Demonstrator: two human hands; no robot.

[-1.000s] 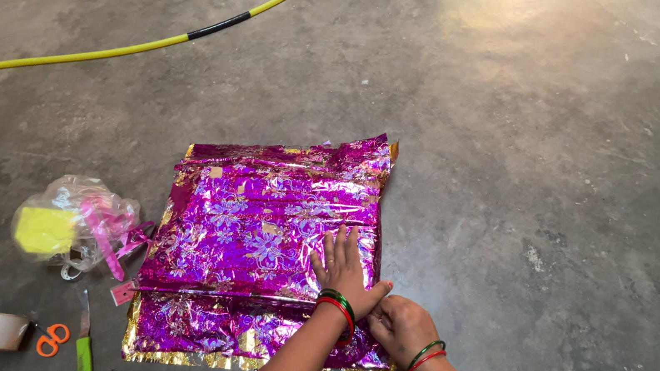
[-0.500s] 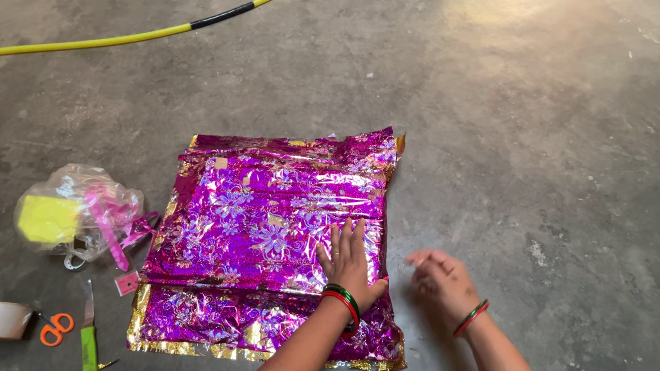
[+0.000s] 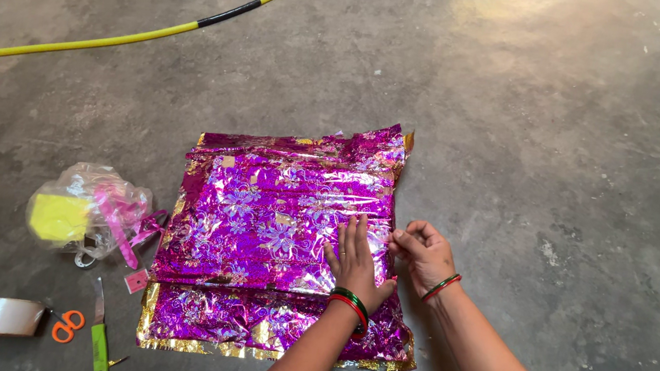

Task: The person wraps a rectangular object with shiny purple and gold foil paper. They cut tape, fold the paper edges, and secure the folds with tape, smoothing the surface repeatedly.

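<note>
The left hand [image 3: 356, 262] is pressing flat, fingers spread, on the shiny magenta foil-wrapped parcel [image 3: 274, 229] lying on the concrete floor [image 3: 562, 138]. The right hand [image 3: 422, 251] is pinching the foil at the parcel's right edge, while a tape roll [image 3: 2, 316], orange scissors [image 3: 66, 325] and a green-handled knife [image 3: 101, 335] are sitting off to the left.

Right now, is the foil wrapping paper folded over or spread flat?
Folded over: the foil wrapping paper overlaps in layers, and the left hand presses its top flap down.
</note>
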